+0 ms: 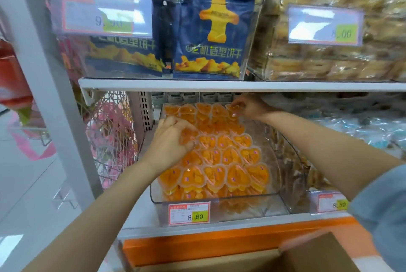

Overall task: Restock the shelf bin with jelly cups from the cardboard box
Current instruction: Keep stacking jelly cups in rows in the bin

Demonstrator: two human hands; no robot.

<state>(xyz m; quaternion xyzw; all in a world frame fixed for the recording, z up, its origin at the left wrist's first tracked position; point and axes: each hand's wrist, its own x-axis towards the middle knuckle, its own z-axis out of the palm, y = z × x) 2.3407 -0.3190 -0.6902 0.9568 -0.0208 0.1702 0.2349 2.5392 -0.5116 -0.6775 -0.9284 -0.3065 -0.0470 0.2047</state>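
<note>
Fingers (187,141) of the left hand (170,137) curl around jelly cups (230,157) at the shelf bin's (241,204) left-middle. The right hand (250,107) pinches one at the bin's back right. Lay each flat, nested against its neighbours, filling gaps at the bin's rear first. The cardboard box (318,254) sits below the bin.

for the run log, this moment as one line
stage: restocking | left hand: grips jelly cups, bin left side | right hand: pinches cup at back | box: below shelf
</note>
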